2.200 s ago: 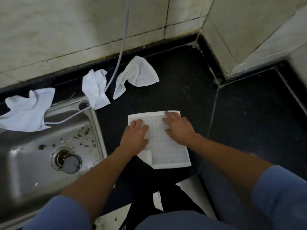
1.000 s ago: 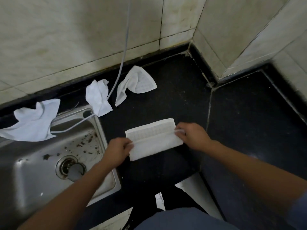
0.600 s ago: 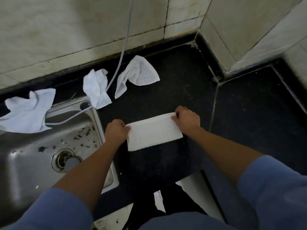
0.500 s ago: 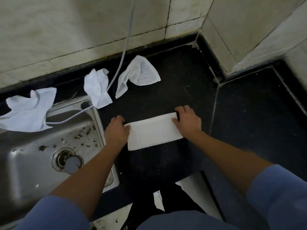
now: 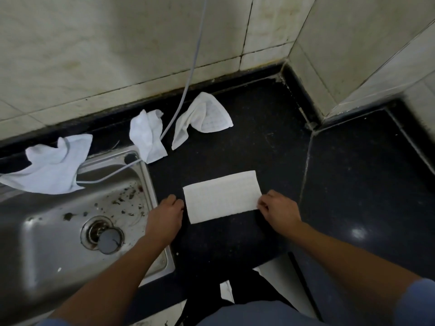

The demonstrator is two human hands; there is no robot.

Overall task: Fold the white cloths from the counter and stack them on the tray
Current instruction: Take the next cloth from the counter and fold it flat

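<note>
A white cloth [image 5: 222, 197], folded into a long rectangle, lies flat on the black counter [image 5: 259, 142]. My right hand [image 5: 279, 211] pinches its near right corner. My left hand [image 5: 164, 216] is curled just beside the cloth's left edge; whether it touches the cloth is unclear. Three crumpled white cloths lie farther back: one [image 5: 204, 116] near the wall, one [image 5: 147, 135] at the sink's far corner, one [image 5: 51, 163] draped over the sink's back rim. No tray is in view.
A steel sink [image 5: 150, 184] with a drain plug [image 5: 107, 240] and bits of debris sits to the left. A grey hose [image 5: 190, 74] runs down the tiled wall into it. The counter turns a corner on the right [image 5: 367, 175].
The cloth was folded in half, from a square into a long strip. Both hands then slid from its far corners down to its near corners.
</note>
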